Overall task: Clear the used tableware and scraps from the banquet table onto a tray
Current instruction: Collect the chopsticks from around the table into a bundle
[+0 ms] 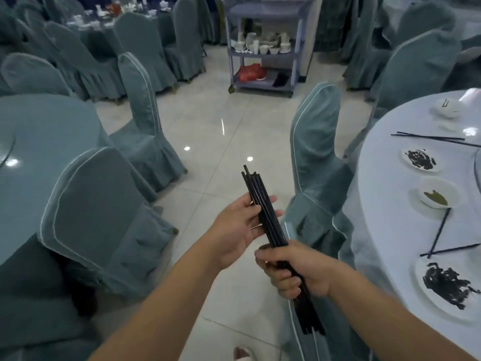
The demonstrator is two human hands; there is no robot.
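Note:
A bundle of several black chopsticks [263, 204] is held over the tiled floor. My right hand [294, 269] grips the bundle near its lower end. My left hand [242, 225] lies flat with straight fingers against the upper part of the bundle. On the banquet table [385, 230] at the right stand a plate of dark scraps [446, 285], a small bowl with a green leaf [436, 196], another small plate of dark scraps [420, 160] and a white bowl [448, 107]. Loose chopsticks [440, 231] and a far pair of chopsticks [432, 138] lie between them.
A grey service cart [265, 45] with white crockery and a red bag stands ahead across the floor. Teal-covered chairs [317, 152] flank the path, one near left chair [99, 212] by a teal round table [39, 142]. More set tables stand at the back.

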